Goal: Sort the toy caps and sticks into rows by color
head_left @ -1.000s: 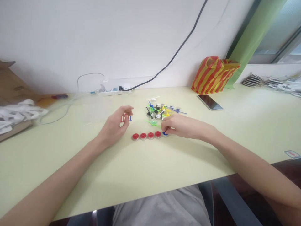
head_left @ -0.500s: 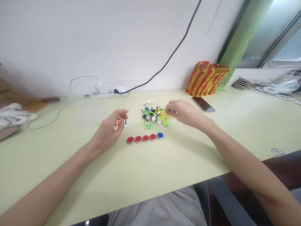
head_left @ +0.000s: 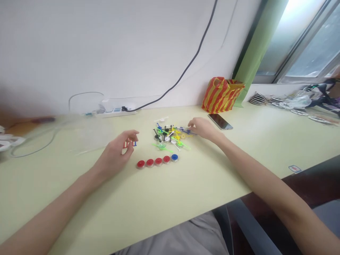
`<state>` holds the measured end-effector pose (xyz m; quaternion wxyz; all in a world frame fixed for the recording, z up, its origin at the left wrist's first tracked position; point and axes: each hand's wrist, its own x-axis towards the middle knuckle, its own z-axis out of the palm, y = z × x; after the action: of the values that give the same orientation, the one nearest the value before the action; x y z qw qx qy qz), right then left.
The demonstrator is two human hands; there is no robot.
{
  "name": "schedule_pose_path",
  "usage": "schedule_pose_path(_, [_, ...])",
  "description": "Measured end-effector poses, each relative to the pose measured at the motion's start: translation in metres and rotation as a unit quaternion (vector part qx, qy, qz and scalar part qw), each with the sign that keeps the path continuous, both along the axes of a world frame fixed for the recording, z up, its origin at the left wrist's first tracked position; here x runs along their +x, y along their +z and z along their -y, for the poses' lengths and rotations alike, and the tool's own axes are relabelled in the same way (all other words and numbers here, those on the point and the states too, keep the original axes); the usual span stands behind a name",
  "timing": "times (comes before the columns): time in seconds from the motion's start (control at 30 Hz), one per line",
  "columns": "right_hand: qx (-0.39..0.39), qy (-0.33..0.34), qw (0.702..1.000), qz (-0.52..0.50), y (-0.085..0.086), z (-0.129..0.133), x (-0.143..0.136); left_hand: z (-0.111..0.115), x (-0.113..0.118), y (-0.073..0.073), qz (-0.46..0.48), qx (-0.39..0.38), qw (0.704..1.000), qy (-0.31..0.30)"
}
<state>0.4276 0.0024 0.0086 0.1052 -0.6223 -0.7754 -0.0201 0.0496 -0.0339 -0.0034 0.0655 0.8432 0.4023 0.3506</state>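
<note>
Several pegs partly hide behind left fingers.

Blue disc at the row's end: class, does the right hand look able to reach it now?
Probably yes: nothing covers the blue disc, and the right hand, beside the pile, could pass over its near edge.

It is bright. White light glows at the top of the window, over the right side of the table. Soft shadows lie beside the left arm and right arm. The table's far left corner is smeary; the small pieces look fuzzy.
</note>
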Motion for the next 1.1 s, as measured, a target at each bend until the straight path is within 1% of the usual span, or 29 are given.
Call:
schedule_pose_path(0.13, [0.001,-0.003,1.0,-0.025,-0.009,-0.008,0.002,-0.001,-0.001,0.0,-0.002,-0.002,1.0,0.001])
schedule_pose_path(0.2, [-0.003,-0.006,1.0,-0.029,-0.01,-0.009,0.003,-0.002,-0.001,-0.001,-0.003,-0.001,1.0,-0.001])
schedule_pose_path(0.27, [-0.005,-0.029,0.999,-0.026,-0.008,-0.009,0.005,-0.003,-0.002,-0.002,-0.003,-0.002,1.0,-0.001])
schedule_pose_path(0.33, [0.034,-0.067,0.997,-0.035,-0.004,-0.006,0.005,-0.003,-0.001,-0.002,-0.001,-0.003,1.0,-0.002])
schedule_pose_path(0.4, [0.113,-0.089,0.986,-0.082,0.002,-0.001,0.001,-0.001,0.001,-0.002,0.006,-0.002,1.0,-0.004])
schedule_pose_path(0.47, [0.183,-0.078,0.969,-0.143,0.007,0.006,-0.007,0.001,0.004,-0.003,0.009,-0.002,1.0,-0.007])
schedule_pose_path(0.5, [0.198,-0.066,0.964,-0.166,0.009,0.009,-0.012,0.003,0.006,-0.003,0.006,-0.005,1.0,-0.011])
schedule_pose_path(0.57, [0.192,-0.042,0.963,-0.186,0.01,0.015,-0.023,0.005,0.01,-0.004,-0.001,-0.01,1.0,-0.02])
schedule_pose_path(0.63, [0.159,-0.021,0.965,-0.209,0.009,0.018,-0.031,0.006,0.011,-0.004,-0.004,-0.019,0.999,-0.029])
schedule_pose_path(0.67, [0.139,-0.009,0.961,-0.239,0.008,0.019,-0.034,0.007,0.012,-0.004,-0.004,-0.024,0.999,-0.032])
schedule_pose_path(0.7, [0.113,0.003,0.951,-0.288,0.007,0.021,-0.038,0.007,0.012,-0.003,-0.001,-0.027,0.999,-0.033])
schedule_pose_path(0.73, [0.079,0.018,0.933,-0.351,0.005,0.023,-0.042,0.008,0.013,-0.002,0.003,-0.029,0.999,-0.034])
schedule_pose_path(0.77, [0.035,0.034,0.905,-0.422,0.004,0.027,-0.047,0.009,0.015,-0.002,0.008,-0.03,0.999,-0.037])
schedule_pose_path(0.83, [-0.06,0.073,0.832,-0.546,0.004,0.037,-0.062,0.014,0.021,0.0,0.023,-0.031,0.998,-0.047])
schedule_pose_path(0.87, [-0.098,0.093,0.8,-0.585,0.004,0.045,-0.071,0.018,0.026,0.001,0.035,-0.037,0.997,-0.054])
schedule_pose_path(0.9, [-0.126,0.116,0.776,-0.607,0.004,0.053,-0.08,0.023,0.032,0.002,0.051,-0.044,0.996,-0.059])
schedule_pose_path(0.93, [-0.148,0.14,0.759,-0.618,0.005,0.061,-0.089,0.027,0.038,0.003,0.069,-0.057,0.994,-0.065])
schedule_pose_path(1.0, [-0.174,0.162,0.738,-0.631,0.005,0.077,-0.105,0.037,0.05,0.004,0.104,-0.074,0.988,-0.084])
schedule_pose_path(1.03, [-0.184,0.167,0.732,-0.634,0.005,0.083,-0.111,0.041,0.055,0.004,0.118,-0.079,0.986,-0.093])
schedule_pose_path(1.1, [-0.194,0.167,0.732,-0.631,0.003,0.089,-0.117,0.046,0.061,0.005,0.15,-0.081,0.981,-0.088])
